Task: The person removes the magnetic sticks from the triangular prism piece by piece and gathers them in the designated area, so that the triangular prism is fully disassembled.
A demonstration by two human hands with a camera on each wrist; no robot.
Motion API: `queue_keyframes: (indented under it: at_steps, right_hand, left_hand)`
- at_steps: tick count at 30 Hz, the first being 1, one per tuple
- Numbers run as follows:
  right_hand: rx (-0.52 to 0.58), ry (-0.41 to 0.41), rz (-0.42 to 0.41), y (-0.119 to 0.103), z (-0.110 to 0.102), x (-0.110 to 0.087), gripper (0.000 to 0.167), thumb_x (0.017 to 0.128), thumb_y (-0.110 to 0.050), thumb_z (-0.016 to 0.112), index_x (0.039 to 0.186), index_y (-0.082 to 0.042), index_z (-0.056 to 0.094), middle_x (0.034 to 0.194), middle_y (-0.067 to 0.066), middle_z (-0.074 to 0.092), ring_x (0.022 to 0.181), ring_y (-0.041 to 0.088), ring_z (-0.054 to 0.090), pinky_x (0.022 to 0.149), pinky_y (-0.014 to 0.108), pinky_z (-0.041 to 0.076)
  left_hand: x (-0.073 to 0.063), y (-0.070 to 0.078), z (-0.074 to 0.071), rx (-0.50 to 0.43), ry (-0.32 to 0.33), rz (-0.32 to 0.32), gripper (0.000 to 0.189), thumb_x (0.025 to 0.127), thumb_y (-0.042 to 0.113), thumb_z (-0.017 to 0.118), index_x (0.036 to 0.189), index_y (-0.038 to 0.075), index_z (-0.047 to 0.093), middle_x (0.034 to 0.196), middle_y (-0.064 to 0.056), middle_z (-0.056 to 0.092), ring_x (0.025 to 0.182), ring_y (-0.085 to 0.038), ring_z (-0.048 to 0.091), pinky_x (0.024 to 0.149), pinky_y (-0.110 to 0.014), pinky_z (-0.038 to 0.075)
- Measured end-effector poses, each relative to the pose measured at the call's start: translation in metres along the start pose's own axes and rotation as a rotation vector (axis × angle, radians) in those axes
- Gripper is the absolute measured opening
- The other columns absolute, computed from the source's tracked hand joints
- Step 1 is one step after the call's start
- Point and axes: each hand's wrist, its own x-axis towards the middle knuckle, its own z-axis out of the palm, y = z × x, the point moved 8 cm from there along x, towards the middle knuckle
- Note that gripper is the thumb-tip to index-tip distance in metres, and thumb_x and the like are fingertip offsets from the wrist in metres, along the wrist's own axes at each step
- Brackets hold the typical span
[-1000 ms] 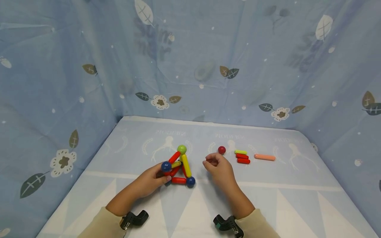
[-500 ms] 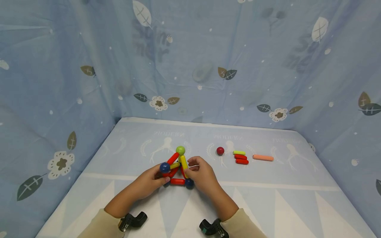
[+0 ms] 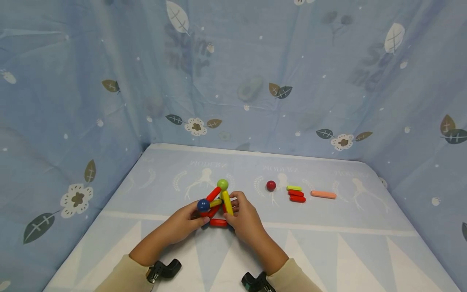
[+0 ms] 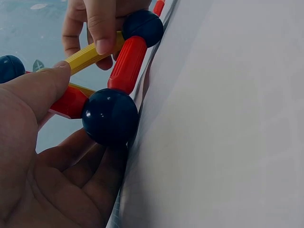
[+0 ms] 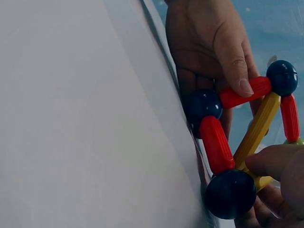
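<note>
A frame of magnetic rods and balls stands between both hands, with a green ball (image 3: 222, 184) at its top. My left hand (image 3: 182, 224) holds its left side, the thumb lying along a red rod (image 5: 259, 88) between two blue balls. On the right side, my right hand (image 3: 247, 219) pinches a yellow rod (image 3: 227, 202) near its lower end, close to a blue ball (image 5: 231, 194). Another red rod (image 3: 218, 223) joins the lower blue balls at the front. In the head view the fingers of my right hand hide most of the front right ball.
Right of the frame lie a dark red ball (image 3: 271, 185), a short yellow-green rod (image 3: 294, 187) and two red rods (image 3: 296, 196) side by side. Farther right is a longer orange rod (image 3: 323, 194). Blue patterned cloth (image 3: 233, 81) hangs behind the table.
My right hand has moved left from beside the dark red ball to the frame, and its fingers have taken hold of the yellow rod. My left hand keeps its hold on the left side.
</note>
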Motion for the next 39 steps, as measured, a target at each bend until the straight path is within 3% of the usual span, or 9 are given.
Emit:
queue_keyframes:
  at_steps: [3, 9, 14, 21, 29, 34, 39]
  right_hand:
    - [-0.024, 0.013, 0.001, -0.001, -0.002, -0.001, 0.057, 0.093, -0.012, 0.08, 0.14, -0.022, 0.05, 0.12, 0.001, 0.068, 0.104, 0.017, 0.068, 0.091, 0.036, 0.061]
    - [-0.023, 0.027, 0.023, 0.0, -0.004, -0.001, 0.054, 0.095, -0.012, 0.077, 0.142, -0.024, 0.053, 0.122, 0.001, 0.068, 0.109, 0.02, 0.068, 0.088, 0.037, 0.062]
    - [-0.005, 0.036, 0.041, 0.006, -0.006, 0.0, 0.049, 0.098, -0.012, 0.073, 0.141, -0.026, 0.055, 0.123, 0.001, 0.069, 0.11, 0.021, 0.068, 0.088, 0.037, 0.062]
    - [0.084, 0.083, 0.062, 0.015, -0.011, 0.0, 0.037, 0.101, -0.025, 0.071, 0.137, -0.033, 0.066, 0.117, -0.003, 0.071, 0.103, 0.018, 0.064, 0.087, 0.031, 0.06]
    - [0.257, 0.164, 0.102, 0.027, -0.015, 0.003, 0.02, 0.098, -0.021, 0.076, 0.117, -0.022, 0.073, 0.11, -0.002, 0.071, 0.1, 0.018, 0.064, 0.087, 0.029, 0.058]
    - [0.286, 0.179, 0.143, 0.032, -0.016, 0.004, 0.017, 0.097, -0.022, 0.076, 0.115, -0.023, 0.075, 0.11, -0.002, 0.071, 0.101, 0.019, 0.064, 0.09, 0.03, 0.058]
    - [0.313, 0.162, 0.161, 0.035, -0.014, 0.005, 0.018, 0.098, -0.021, 0.075, 0.116, -0.022, 0.076, 0.112, 0.0, 0.07, 0.101, 0.02, 0.064, 0.09, 0.03, 0.057]
  left_hand:
    - [0.002, 0.001, 0.0, 0.003, -0.002, 0.011, 0.049, 0.099, 0.029, 0.075, 0.145, 0.023, 0.059, 0.143, -0.005, 0.064, 0.131, -0.027, 0.06, 0.11, -0.058, 0.047]
    - [0.003, 0.001, -0.002, 0.002, 0.004, -0.003, 0.049, 0.097, 0.028, 0.076, 0.143, 0.022, 0.061, 0.14, -0.006, 0.066, 0.118, -0.024, 0.065, 0.107, -0.056, 0.05]
    - [0.004, -0.001, -0.001, -0.021, 0.005, 0.002, 0.05, 0.098, 0.025, 0.076, 0.145, 0.022, 0.061, 0.143, -0.008, 0.065, 0.123, -0.027, 0.066, 0.102, -0.05, 0.055]
    - [0.002, -0.003, 0.001, 0.007, 0.001, -0.015, 0.049, 0.098, 0.029, 0.076, 0.144, 0.025, 0.06, 0.135, -0.002, 0.068, 0.112, -0.02, 0.064, 0.102, -0.05, 0.054]
    - [0.001, -0.002, 0.0, 0.021, 0.015, -0.037, 0.048, 0.097, 0.028, 0.077, 0.143, 0.027, 0.061, 0.138, -0.001, 0.067, 0.119, -0.021, 0.062, 0.108, -0.057, 0.049]
    - [0.001, -0.002, 0.001, 0.015, 0.012, -0.033, 0.048, 0.097, 0.027, 0.077, 0.143, 0.028, 0.061, 0.14, -0.001, 0.066, 0.126, -0.023, 0.061, 0.111, -0.058, 0.047]
    - [0.002, -0.004, 0.002, 0.003, 0.003, -0.027, 0.048, 0.098, 0.025, 0.076, 0.143, 0.028, 0.061, 0.137, 0.0, 0.067, 0.121, -0.022, 0.062, 0.111, -0.057, 0.047]
